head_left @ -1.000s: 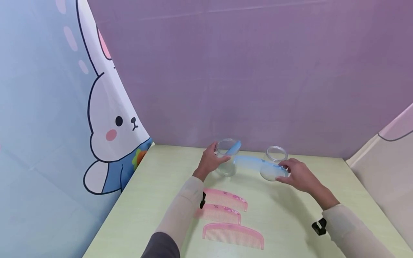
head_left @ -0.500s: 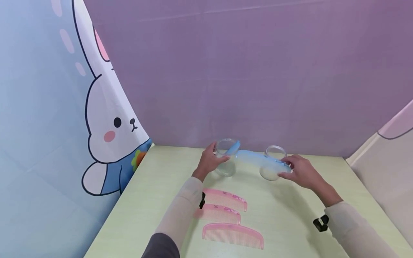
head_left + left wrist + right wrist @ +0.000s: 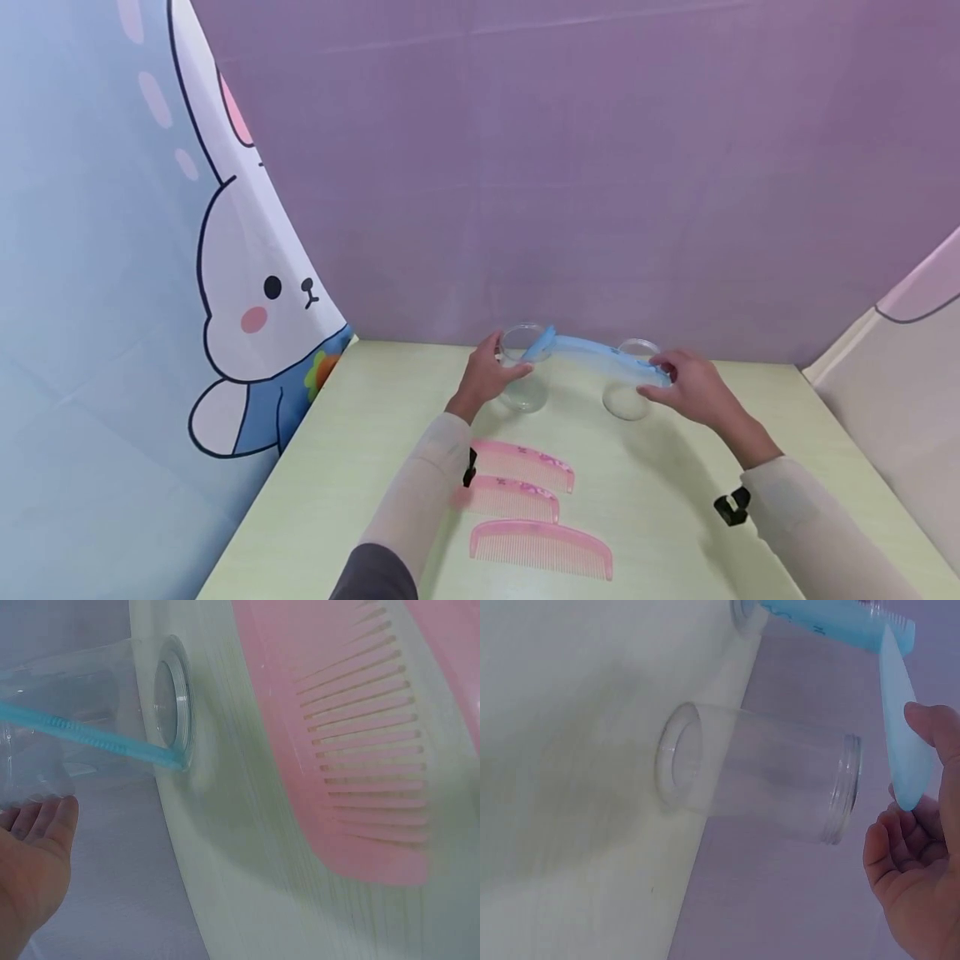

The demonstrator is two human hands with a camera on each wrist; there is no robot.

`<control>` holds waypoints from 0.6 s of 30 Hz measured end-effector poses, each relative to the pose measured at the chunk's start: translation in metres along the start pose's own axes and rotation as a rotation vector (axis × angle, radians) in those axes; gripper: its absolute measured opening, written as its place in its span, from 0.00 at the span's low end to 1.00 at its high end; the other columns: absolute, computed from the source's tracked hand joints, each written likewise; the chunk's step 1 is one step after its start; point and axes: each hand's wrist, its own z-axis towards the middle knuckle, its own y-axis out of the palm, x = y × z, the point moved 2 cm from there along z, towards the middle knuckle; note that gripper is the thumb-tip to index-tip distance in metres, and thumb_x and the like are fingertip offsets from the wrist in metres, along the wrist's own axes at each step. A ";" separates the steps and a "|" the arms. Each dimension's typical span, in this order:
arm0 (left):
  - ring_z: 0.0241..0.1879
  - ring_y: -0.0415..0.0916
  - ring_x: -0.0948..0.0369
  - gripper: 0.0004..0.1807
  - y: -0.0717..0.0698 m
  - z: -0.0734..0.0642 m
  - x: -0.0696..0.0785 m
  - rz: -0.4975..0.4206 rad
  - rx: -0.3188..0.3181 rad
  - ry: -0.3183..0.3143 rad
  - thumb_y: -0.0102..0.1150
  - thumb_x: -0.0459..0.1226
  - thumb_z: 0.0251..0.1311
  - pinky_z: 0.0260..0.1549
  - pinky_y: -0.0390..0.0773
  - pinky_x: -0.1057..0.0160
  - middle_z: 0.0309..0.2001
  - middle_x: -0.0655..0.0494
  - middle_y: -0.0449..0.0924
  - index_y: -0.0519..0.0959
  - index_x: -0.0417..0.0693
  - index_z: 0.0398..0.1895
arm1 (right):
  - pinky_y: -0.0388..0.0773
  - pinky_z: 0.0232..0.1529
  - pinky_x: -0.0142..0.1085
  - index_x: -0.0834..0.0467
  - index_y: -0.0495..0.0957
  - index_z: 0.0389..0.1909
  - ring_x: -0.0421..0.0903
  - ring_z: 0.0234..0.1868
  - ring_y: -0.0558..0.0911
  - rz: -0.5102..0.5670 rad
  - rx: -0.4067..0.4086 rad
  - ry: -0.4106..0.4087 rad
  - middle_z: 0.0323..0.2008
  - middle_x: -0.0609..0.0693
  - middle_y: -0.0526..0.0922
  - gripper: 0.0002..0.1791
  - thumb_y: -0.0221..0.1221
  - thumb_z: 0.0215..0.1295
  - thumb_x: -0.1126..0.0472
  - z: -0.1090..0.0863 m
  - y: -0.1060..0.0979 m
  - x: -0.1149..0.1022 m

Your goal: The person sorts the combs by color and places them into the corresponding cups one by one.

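My left hand [image 3: 483,372] grips the clear plastic jar [image 3: 525,392] at the back from its left side, thumb in front. A blue comb [image 3: 90,739] leans inside that jar, its upper end poking out over the rim. My right hand [image 3: 690,385] pinches the right end of a second blue comb [image 3: 592,348] between thumb and fingers. This comb is held roughly level above the table, and its far end lies near the left jar's rim in the head view. Below and behind it stands another clear jar [image 3: 772,772], with nothing inside.
Several pink combs lie in a row on the pale table: a far one [image 3: 525,462], a middle one [image 3: 510,497] and a near one [image 3: 542,546]. A purple cloth [image 3: 570,167] hangs behind the table, and a rabbit-print cloth [image 3: 277,242] at the left.
My right hand has raised the blue comb a little, and its far end has come up to the left jar's rim level. The left hand keeps its place on the jar.
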 end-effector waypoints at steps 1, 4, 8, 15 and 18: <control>0.64 0.74 0.50 0.40 0.000 0.000 0.000 0.001 0.000 0.001 0.74 0.53 0.55 0.63 0.76 0.45 0.66 0.43 0.75 0.69 0.49 0.67 | 0.73 0.33 0.36 0.68 0.82 0.48 0.49 0.35 0.76 0.006 0.002 0.001 0.38 0.59 0.81 0.27 0.73 0.56 0.52 0.002 0.000 -0.001; 0.64 0.74 0.50 0.41 0.000 0.000 -0.002 0.003 -0.001 0.000 0.74 0.53 0.55 0.63 0.76 0.45 0.65 0.42 0.75 0.69 0.47 0.68 | 0.72 0.34 0.37 0.67 0.82 0.49 0.49 0.36 0.75 -0.001 0.000 0.013 0.38 0.58 0.82 0.26 0.73 0.57 0.51 0.006 -0.001 -0.004; 0.66 0.72 0.50 0.43 0.000 0.000 -0.002 0.006 -0.006 -0.003 0.74 0.53 0.55 0.64 0.75 0.46 0.67 0.42 0.73 0.67 0.46 0.70 | 0.73 0.35 0.38 0.67 0.81 0.53 0.49 0.36 0.76 0.010 -0.018 0.033 0.39 0.58 0.82 0.29 0.71 0.59 0.50 0.011 -0.002 -0.009; 0.69 0.70 0.48 0.50 -0.002 -0.001 -0.001 0.013 -0.012 -0.016 0.73 0.53 0.56 0.65 0.74 0.45 0.71 0.40 0.69 0.61 0.45 0.76 | 0.77 0.37 0.39 0.68 0.79 0.56 0.51 0.38 0.79 0.058 -0.010 0.067 0.43 0.61 0.84 0.32 0.68 0.63 0.45 0.021 -0.005 -0.025; 0.69 0.71 0.48 0.50 -0.002 0.000 -0.002 0.012 -0.012 -0.017 0.73 0.54 0.56 0.65 0.75 0.45 0.71 0.40 0.69 0.60 0.45 0.77 | 0.76 0.36 0.39 0.67 0.80 0.56 0.51 0.38 0.79 0.053 0.015 0.082 0.40 0.60 0.84 0.32 0.68 0.63 0.44 0.025 -0.006 -0.031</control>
